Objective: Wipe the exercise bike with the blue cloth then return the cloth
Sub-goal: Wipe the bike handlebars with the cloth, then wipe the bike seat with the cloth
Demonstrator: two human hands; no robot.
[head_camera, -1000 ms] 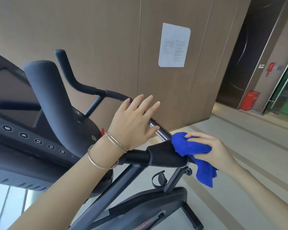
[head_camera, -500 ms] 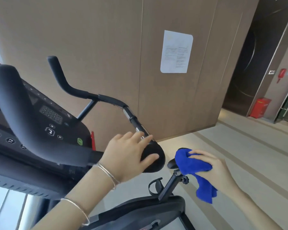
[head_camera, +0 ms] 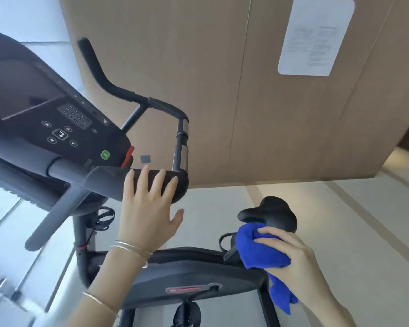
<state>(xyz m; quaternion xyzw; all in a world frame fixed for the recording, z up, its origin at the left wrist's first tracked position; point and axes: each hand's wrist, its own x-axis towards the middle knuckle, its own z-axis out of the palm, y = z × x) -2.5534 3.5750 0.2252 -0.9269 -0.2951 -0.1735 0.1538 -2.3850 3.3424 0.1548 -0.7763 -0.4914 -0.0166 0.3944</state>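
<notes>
The black exercise bike (head_camera: 189, 267) fills the left and centre of the head view, with its console (head_camera: 64, 128) at the left and a curved handlebar (head_camera: 118, 90) above. My left hand (head_camera: 149, 208) lies flat with fingers spread on the black padded armrest (head_camera: 109, 182). The black saddle (head_camera: 272, 213) stands lower right of centre. My right hand (head_camera: 291, 253) is shut on the bunched blue cloth (head_camera: 257, 251), which presses against the saddle's near underside. A tail of cloth hangs below the hand.
A tan wood-panelled wall (head_camera: 222, 79) with a white paper notice (head_camera: 314, 36) stands behind the bike. Pale floor (head_camera: 340, 220) stretches to the right. A treadmill-like black frame (head_camera: 7, 166) crowds the left edge, with a bright floor below.
The view has swung down and left. My right hand carried the blue cloth from beside the armrest down to the saddle. My left hand flattened onto the armrest.
</notes>
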